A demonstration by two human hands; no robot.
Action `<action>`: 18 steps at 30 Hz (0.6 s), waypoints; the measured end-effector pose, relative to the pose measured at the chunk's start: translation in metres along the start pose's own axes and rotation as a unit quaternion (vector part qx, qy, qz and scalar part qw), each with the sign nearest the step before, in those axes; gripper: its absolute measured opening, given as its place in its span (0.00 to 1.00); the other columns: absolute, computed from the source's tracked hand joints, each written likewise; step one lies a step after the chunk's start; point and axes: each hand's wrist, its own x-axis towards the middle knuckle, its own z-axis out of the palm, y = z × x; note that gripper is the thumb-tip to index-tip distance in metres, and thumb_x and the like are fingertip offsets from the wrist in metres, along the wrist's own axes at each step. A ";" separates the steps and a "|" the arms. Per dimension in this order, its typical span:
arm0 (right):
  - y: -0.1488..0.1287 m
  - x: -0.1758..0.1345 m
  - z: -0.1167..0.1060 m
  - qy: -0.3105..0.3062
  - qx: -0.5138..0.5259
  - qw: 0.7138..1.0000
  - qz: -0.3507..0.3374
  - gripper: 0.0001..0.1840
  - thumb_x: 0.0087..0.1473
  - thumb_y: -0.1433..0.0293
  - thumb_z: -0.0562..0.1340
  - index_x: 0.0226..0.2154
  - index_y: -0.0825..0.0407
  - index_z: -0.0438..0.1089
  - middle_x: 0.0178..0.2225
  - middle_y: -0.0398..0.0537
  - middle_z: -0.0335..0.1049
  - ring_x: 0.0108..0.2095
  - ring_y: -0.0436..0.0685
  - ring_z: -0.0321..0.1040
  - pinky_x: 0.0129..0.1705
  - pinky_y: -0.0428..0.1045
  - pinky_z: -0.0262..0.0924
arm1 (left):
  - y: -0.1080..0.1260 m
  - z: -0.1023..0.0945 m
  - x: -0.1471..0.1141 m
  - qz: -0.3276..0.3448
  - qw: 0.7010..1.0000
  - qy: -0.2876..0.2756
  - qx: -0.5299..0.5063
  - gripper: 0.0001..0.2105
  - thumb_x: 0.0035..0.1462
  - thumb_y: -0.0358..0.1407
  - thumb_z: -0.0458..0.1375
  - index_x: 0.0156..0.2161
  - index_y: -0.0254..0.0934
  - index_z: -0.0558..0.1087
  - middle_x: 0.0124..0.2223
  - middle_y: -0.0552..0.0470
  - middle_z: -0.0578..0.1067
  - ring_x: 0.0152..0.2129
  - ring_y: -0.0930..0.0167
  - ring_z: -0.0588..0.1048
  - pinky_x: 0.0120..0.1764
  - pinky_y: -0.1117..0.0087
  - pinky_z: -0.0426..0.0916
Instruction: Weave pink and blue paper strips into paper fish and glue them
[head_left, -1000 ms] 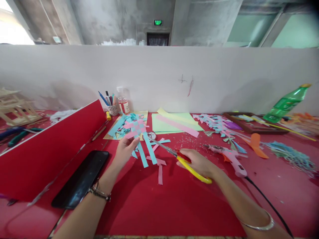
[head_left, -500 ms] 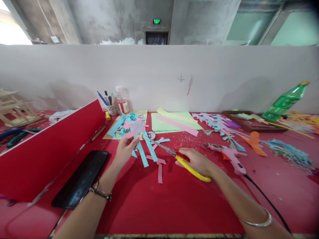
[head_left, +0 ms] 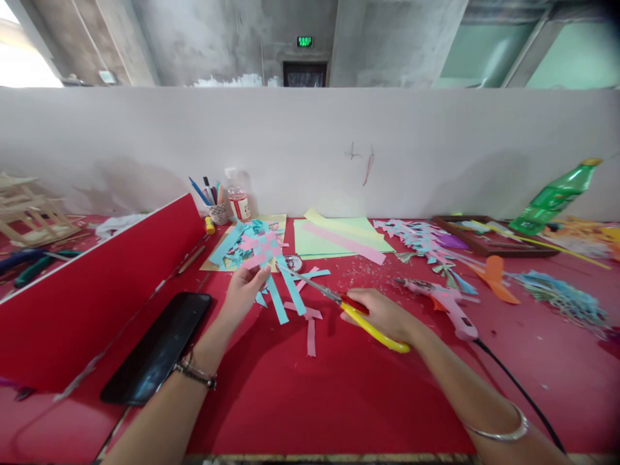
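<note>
Between the thumb and fingers of my left hand [head_left: 243, 292] is a piece woven from pink and blue paper strips [head_left: 264, 248], with two long blue ends hanging toward me. My right hand [head_left: 380, 314] grips scissors [head_left: 372, 330] with yellow and red handles. Their blades point left and reach the blue strips close to my left fingertips; whether the blades are parted I cannot tell. On the red table below lie loose pink strips [head_left: 310, 336]. Behind the woven piece is a heap of blue paper scraps [head_left: 232, 245].
A phone [head_left: 157, 349] lies left, beside an upright red board [head_left: 111, 284]. To the right rest a pink glue gun [head_left: 448, 302] with a black cord, an orange paper piece [head_left: 495, 279] and a leaning green bottle [head_left: 557, 197]. Pale green sheets [head_left: 334, 237] lie at the back.
</note>
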 end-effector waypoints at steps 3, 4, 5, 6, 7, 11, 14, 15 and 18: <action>-0.002 0.000 -0.001 -0.002 0.002 1.000 0.005 0.19 0.49 0.55 0.54 0.32 0.54 0.68 0.35 0.52 0.70 0.36 0.58 0.65 0.35 0.47 0.55 | -0.001 -0.001 0.001 -0.005 1.000 0.012 0.002 0.15 0.35 0.45 0.62 0.21 0.34 0.66 0.15 0.60 0.63 0.13 0.80 0.60 0.17 0.77 0.55; -0.002 0.000 -0.001 -0.002 0.004 1.000 0.007 0.19 0.49 0.55 0.54 0.32 0.54 0.68 0.34 0.52 0.70 0.36 0.57 0.65 0.35 0.47 0.55 | -0.002 -0.001 0.001 -0.008 1.000 0.018 0.003 0.15 0.35 0.45 0.62 0.21 0.34 0.66 0.15 0.60 0.63 0.13 0.80 0.60 0.18 0.77 0.55; -0.002 -0.001 -0.002 -0.002 0.006 1.000 0.007 0.19 0.49 0.55 0.54 0.31 0.54 0.68 0.34 0.51 0.70 0.35 0.57 0.65 0.34 0.47 0.55 | -0.003 -0.001 0.001 -0.012 1.000 0.024 0.002 0.16 0.35 0.45 0.62 0.21 0.34 0.66 0.15 0.60 0.64 0.14 0.80 0.61 0.18 0.77 0.55; -0.002 -0.001 -0.002 -0.003 0.009 1.000 0.007 0.19 0.49 0.55 0.54 0.31 0.54 0.68 0.33 0.51 0.70 0.35 0.57 0.65 0.34 0.47 0.55 | -0.003 -0.001 0.001 -0.015 1.000 0.027 0.000 0.16 0.35 0.45 0.62 0.21 0.34 0.66 0.15 0.60 0.64 0.14 0.79 0.61 0.18 0.77 0.56; -0.001 -0.001 -0.001 -0.004 0.011 1.000 0.007 0.19 0.49 0.55 0.54 0.31 0.54 0.68 0.33 0.51 0.70 0.34 0.57 0.65 0.34 0.47 0.55 | -0.004 -0.001 0.002 -0.018 0.999 0.028 -0.004 0.16 0.35 0.46 0.62 0.21 0.34 0.66 0.16 0.60 0.65 0.14 0.79 0.62 0.18 0.77 0.56; -0.001 -0.002 -0.001 -0.003 0.011 1.000 0.009 0.20 0.49 0.55 0.54 0.31 0.54 0.68 0.33 0.51 0.70 0.34 0.58 0.65 0.33 0.47 0.55 | -0.008 -0.002 0.003 -0.005 1.000 0.008 -0.028 0.16 0.38 0.46 0.61 0.22 0.34 0.65 0.16 0.60 0.64 0.14 0.79 0.61 0.19 0.77 0.56; -0.003 -0.002 -0.002 0.000 0.017 1.000 0.009 0.19 0.48 0.55 0.55 0.31 0.53 0.68 0.33 0.50 0.70 0.34 0.57 0.65 0.33 0.47 0.54 | -0.011 -0.004 0.004 0.023 0.999 -0.012 -0.047 0.14 0.41 0.44 0.60 0.22 0.35 0.65 0.15 0.61 0.61 0.13 0.80 0.58 0.18 0.77 0.54; -0.004 -0.002 -0.002 0.001 0.019 1.000 0.008 0.18 0.48 0.55 0.55 0.30 0.53 0.68 0.32 0.50 0.70 0.34 0.57 0.65 0.33 0.46 0.54 | -0.011 -0.005 0.005 0.032 0.998 -0.015 -0.055 0.13 0.42 0.44 0.60 0.23 0.35 0.65 0.15 0.62 0.60 0.12 0.80 0.57 0.17 0.77 0.53; -0.004 -0.002 -0.003 0.002 0.024 1.000 0.004 0.17 0.48 0.56 0.56 0.28 0.54 0.67 0.31 0.50 0.69 0.32 0.55 0.64 0.32 0.46 0.53 | -0.011 -0.006 0.005 0.045 0.996 -0.021 -0.068 0.12 0.44 0.42 0.59 0.23 0.36 0.64 0.15 0.62 0.59 0.12 0.81 0.56 0.17 0.77 0.52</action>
